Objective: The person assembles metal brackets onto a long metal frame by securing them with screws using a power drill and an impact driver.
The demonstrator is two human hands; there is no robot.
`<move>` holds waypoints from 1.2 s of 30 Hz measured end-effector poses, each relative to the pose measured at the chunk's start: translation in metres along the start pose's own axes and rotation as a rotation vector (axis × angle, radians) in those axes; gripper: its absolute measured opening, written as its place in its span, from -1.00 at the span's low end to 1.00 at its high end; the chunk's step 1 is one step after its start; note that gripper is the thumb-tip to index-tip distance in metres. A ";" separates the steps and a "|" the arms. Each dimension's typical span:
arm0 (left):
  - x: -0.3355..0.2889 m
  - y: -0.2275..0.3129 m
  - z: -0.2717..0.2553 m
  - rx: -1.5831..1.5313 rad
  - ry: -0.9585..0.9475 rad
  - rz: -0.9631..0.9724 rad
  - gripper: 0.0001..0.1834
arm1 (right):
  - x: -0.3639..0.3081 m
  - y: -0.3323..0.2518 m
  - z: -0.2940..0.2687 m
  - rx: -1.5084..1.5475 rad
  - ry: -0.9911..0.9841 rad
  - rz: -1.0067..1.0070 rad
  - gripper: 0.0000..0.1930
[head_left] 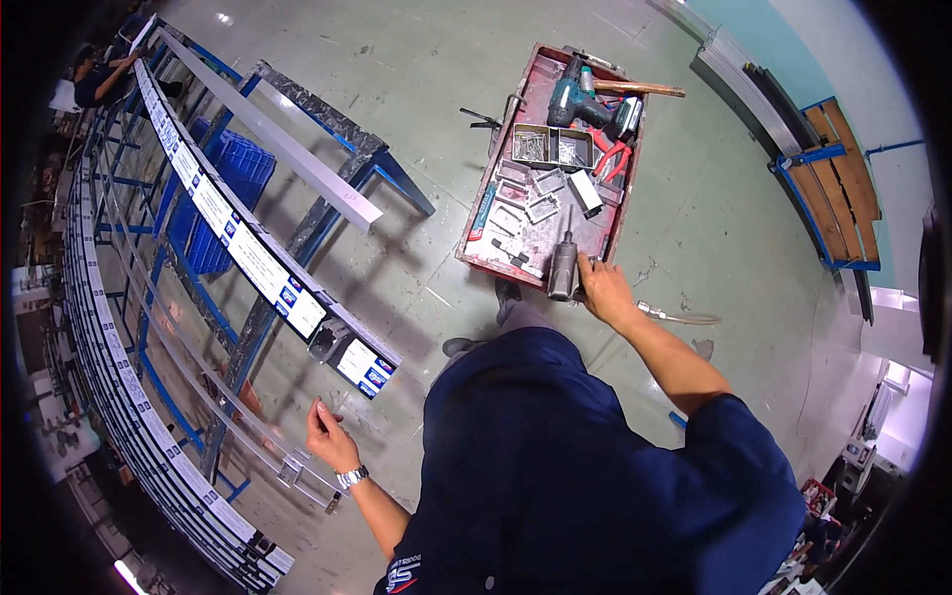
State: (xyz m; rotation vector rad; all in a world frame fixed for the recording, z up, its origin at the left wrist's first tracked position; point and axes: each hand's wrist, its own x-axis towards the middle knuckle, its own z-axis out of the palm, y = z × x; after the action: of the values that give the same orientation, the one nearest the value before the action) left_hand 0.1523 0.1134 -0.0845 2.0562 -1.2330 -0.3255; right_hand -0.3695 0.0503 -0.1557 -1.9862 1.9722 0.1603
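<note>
My right hand is closed round the grip of a grey pistol-shaped air screwdriver, whose long bit points away from me over the near edge of a red tool tray. A hose fitting shows just beyond that wrist. My left hand, a metal watch at its wrist, hovers at the left with the fingers curled together; what they hold, if anything, is hidden. Just ahead of it lies the near end of a long profile covered in printed film. A dark gap shows near that end.
In the tray lie a cordless drill, a hammer, red pliers, a screw box and clear plastic parts. Blue trestles carry the profiles; a blue crate stands among them. Another person is at the far end.
</note>
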 end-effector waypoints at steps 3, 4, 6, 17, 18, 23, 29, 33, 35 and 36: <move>0.003 0.031 0.017 0.015 -0.073 -0.073 -0.69 | 0.016 0.035 0.033 -0.101 -0.095 0.022 -0.33; 0.006 0.046 0.024 -0.006 -0.096 -0.062 -0.69 | 0.020 0.045 0.044 -0.153 -0.108 0.029 -0.33; 0.011 0.067 0.036 -0.014 -0.122 -0.017 -0.70 | 0.028 0.055 0.058 -0.135 -0.098 0.005 -0.33; -0.010 0.094 0.058 0.068 -0.149 -0.038 -0.72 | 0.079 0.062 0.048 0.145 0.057 -0.153 -0.57; -0.015 0.092 0.057 0.074 -0.151 -0.057 -0.72 | 0.091 0.063 0.037 0.220 0.125 -0.131 -0.67; -0.034 0.108 0.054 0.124 -0.165 -0.152 -0.72 | 0.172 0.101 0.009 0.207 0.173 -0.008 -0.68; -0.061 0.110 0.047 0.119 -0.149 -0.271 -0.69 | 0.225 0.097 0.013 0.285 -0.047 -0.037 -0.59; -0.072 0.114 0.051 0.119 -0.125 -0.300 -0.70 | 0.209 0.059 0.034 0.397 -0.197 -0.170 -0.66; -0.075 0.117 0.051 0.112 -0.122 -0.342 -0.70 | 0.199 0.046 0.040 0.380 -0.304 -0.140 -0.69; -0.076 0.118 0.051 0.103 -0.116 -0.331 -0.71 | 0.190 0.045 0.039 0.372 -0.340 -0.089 -0.64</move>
State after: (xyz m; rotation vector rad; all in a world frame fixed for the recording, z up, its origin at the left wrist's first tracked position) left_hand 0.0068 0.1206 -0.0515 2.3618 -0.9890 -0.5509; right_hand -0.4015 -0.1171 -0.2587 -1.6762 1.5674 0.0933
